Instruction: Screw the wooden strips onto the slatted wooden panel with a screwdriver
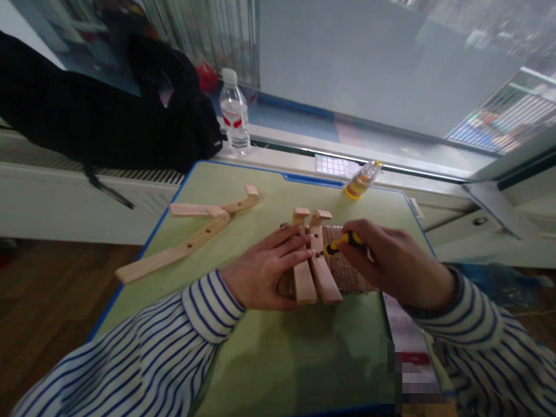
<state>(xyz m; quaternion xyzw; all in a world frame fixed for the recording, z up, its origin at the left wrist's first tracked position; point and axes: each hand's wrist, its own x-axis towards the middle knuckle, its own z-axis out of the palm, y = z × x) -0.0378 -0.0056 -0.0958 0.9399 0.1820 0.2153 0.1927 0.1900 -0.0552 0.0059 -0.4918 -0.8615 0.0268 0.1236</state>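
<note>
While two bars [326, 284] lie side by side across the ribbed roll [350, 275], the other two [200, 238] rest loose on the table [260, 353], so the work looks about half set out at most. The roll sits on the table between the hands, its left end partly hidden. The left hand [267, 271] lies over the bars and that end, its fingers slightly apart; I cannot tell whether they clamp the roll or merely press on it. The right hand [384, 255] has its fingers closed around a yellow and black screwdriver [332, 248], whose tip is at the near hole of the right-hand bar; whether a screw is there is too small to tell. That bar's fixing therefore seems to be the step in hand; how firmly its neighbour is fixed is hidden by the fingers, and the loose pair appears wholly left to do. Counted up, there are four bars, one roll, one screwdriver and two bottles: a water bottle [235, 116] on the sill and a small bottle [361, 182] by the table's far edge. Two holes show on the right-hand bar.
</note>
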